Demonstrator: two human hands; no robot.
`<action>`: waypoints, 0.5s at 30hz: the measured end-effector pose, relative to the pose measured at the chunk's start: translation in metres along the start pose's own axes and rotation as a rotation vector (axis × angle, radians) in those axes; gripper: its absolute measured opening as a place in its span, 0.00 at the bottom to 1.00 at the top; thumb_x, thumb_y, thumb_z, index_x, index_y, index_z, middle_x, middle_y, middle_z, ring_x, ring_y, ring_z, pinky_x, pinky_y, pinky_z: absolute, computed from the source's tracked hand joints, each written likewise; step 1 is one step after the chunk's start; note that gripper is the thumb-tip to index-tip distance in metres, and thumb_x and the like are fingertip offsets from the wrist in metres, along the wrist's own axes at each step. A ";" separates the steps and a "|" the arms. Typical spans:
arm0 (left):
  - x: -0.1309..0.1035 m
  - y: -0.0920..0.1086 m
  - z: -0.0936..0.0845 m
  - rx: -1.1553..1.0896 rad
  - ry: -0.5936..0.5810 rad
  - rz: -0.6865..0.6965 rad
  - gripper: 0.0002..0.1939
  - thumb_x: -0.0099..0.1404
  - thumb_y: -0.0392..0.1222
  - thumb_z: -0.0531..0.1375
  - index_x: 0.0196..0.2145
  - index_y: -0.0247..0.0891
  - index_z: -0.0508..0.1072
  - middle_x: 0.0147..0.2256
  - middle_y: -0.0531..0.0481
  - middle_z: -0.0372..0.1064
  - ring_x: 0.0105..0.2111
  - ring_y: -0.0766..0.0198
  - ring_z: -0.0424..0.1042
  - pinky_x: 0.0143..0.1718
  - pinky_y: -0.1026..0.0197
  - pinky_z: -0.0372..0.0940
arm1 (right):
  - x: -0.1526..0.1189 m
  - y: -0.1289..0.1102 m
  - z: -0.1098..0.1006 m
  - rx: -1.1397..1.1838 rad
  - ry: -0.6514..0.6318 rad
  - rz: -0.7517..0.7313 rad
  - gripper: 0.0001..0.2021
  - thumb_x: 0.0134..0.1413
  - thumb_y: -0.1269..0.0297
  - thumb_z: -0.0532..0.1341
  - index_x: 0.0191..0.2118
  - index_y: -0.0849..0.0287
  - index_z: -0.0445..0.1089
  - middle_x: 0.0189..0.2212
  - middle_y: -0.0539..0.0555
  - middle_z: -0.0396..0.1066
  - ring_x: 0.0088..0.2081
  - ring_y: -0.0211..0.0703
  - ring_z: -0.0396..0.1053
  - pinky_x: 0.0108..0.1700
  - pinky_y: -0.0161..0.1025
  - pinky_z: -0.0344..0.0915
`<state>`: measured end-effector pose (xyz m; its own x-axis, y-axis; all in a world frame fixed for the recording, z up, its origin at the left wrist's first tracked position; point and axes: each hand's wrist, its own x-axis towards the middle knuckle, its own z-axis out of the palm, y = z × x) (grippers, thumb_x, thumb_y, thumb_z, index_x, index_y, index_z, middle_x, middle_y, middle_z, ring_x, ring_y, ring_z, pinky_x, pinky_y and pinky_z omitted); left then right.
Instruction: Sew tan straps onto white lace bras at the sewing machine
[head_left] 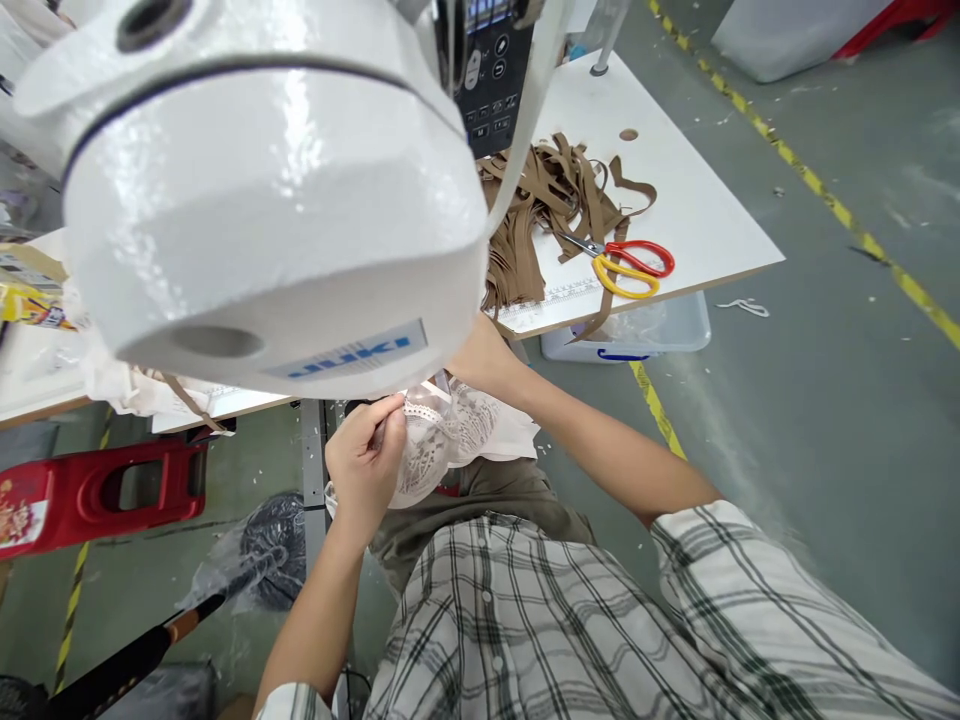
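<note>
A white lace bra [427, 455] hangs over my lap, just below the head of a white sewing machine [285, 220]. Thumb and forefinger of my left hand [364, 455] pinch the bra's upper edge, beside a dotted trim. On the other side of the bra, my right hand [480, 358] reaches up under the machine head, which hides its fingers. The needle area is also out of sight behind the machine head.
Right of the machine, brown straps [551, 200] lie piled on the white table [675, 200], with red-and-yellow-handled scissors [626, 265] on them. A clear plastic bin [667, 330] is below. At left stand a red stool [105, 490] and a plastic-wrapped round object [276, 550].
</note>
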<state>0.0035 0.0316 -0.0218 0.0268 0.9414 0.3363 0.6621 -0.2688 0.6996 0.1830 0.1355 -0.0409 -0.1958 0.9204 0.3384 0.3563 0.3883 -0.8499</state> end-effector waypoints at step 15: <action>0.011 0.007 0.002 0.082 -0.024 0.015 0.09 0.67 0.36 0.60 0.39 0.40 0.82 0.35 0.50 0.79 0.35 0.66 0.76 0.37 0.66 0.67 | 0.004 -0.001 -0.007 -0.071 -0.020 -0.026 0.02 0.53 0.69 0.57 0.34 0.57 0.66 0.35 0.53 0.67 0.31 0.43 0.64 0.36 0.42 0.64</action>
<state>0.0098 0.0402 -0.0146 0.0541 0.9423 0.3303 0.7207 -0.2658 0.6402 0.1883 0.1390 -0.0365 -0.2237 0.9091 0.3513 0.4146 0.4150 -0.8099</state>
